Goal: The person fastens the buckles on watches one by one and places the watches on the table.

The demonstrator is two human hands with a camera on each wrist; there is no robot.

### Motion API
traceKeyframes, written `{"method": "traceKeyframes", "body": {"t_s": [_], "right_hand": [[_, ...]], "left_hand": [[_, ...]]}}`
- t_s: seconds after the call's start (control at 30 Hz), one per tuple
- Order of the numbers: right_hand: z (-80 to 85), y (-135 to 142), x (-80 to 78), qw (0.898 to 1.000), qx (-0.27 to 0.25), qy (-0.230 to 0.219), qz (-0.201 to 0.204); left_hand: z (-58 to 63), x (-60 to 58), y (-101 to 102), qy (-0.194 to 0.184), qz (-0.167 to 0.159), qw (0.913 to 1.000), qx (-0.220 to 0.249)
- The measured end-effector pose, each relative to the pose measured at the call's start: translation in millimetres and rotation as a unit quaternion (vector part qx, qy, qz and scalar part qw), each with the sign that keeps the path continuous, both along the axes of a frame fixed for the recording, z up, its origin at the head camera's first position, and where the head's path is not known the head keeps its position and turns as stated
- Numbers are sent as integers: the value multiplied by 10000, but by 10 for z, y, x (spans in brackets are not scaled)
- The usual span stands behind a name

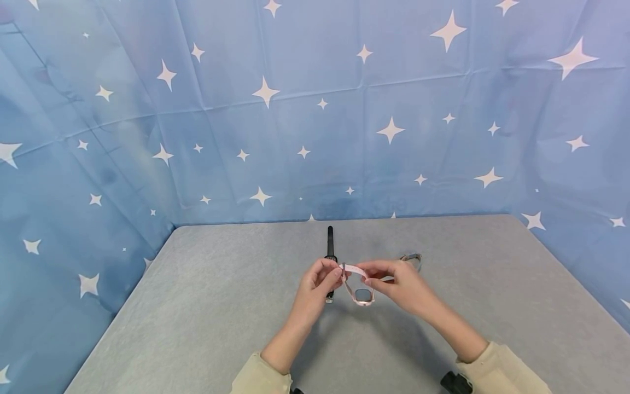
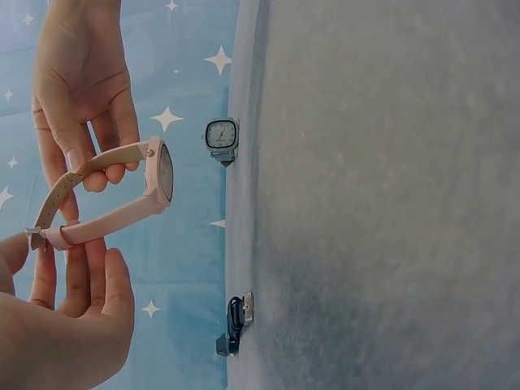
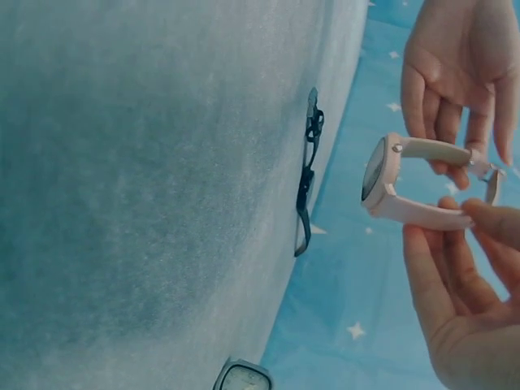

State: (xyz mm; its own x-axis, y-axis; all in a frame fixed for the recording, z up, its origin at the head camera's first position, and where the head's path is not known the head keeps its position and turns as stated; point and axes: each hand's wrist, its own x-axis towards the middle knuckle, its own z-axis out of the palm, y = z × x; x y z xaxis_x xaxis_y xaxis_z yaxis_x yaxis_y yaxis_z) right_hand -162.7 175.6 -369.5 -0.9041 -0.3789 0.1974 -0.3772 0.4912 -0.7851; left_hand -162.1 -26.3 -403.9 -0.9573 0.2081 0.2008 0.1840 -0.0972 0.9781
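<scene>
A pink wristwatch [image 1: 364, 296] hangs in the air over the table, its strap bent into a loop and its dial lowest. My left hand [image 1: 315, 284] pinches the strap near the metal buckle [image 2: 34, 236]. On the opposite side, my right hand [image 1: 401, 284] grips the strap between thumb and fingers. A pink keeper loop [image 2: 57, 237] shows beside the buckle in the left wrist view. Behind my left hand lies a black watch [image 1: 330, 243], partly covered by that hand in the head view. A silver-grey watch [image 1: 414, 257] with a squarish dial sits behind my right hand.
The grey table [image 1: 236, 284] extends to both sides of my hands, with rounded far corners. A blue cloth [image 1: 315, 120] with white stars hangs behind it and along its sides. Dark bands [image 1: 456, 383] sit at my sleeve cuffs.
</scene>
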Motion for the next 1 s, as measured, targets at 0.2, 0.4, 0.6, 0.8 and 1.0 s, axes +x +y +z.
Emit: {"method": "traceKeyframes", "body": {"t_s": [0.2, 0.4, 0.6, 0.8, 1.0], "right_hand": [[14, 1, 14, 9999, -39, -78, 145], [-13, -57, 16, 9995, -109, -218, 191], [-3, -186, -1, 9998, -111, 44, 161], [23, -257, 15, 9990, -21, 452, 43], [34, -266, 28, 9985, 63, 549, -60]], "left_hand": [[0, -9, 2, -86, 77, 9999, -69], [15, 3, 11, -244, 100, 9996, -64], [12, 12, 24, -305, 132, 9994, -93], [-11, 34, 22, -224, -23, 9996, -180], [3, 57, 43, -228, -112, 9996, -104]]}}
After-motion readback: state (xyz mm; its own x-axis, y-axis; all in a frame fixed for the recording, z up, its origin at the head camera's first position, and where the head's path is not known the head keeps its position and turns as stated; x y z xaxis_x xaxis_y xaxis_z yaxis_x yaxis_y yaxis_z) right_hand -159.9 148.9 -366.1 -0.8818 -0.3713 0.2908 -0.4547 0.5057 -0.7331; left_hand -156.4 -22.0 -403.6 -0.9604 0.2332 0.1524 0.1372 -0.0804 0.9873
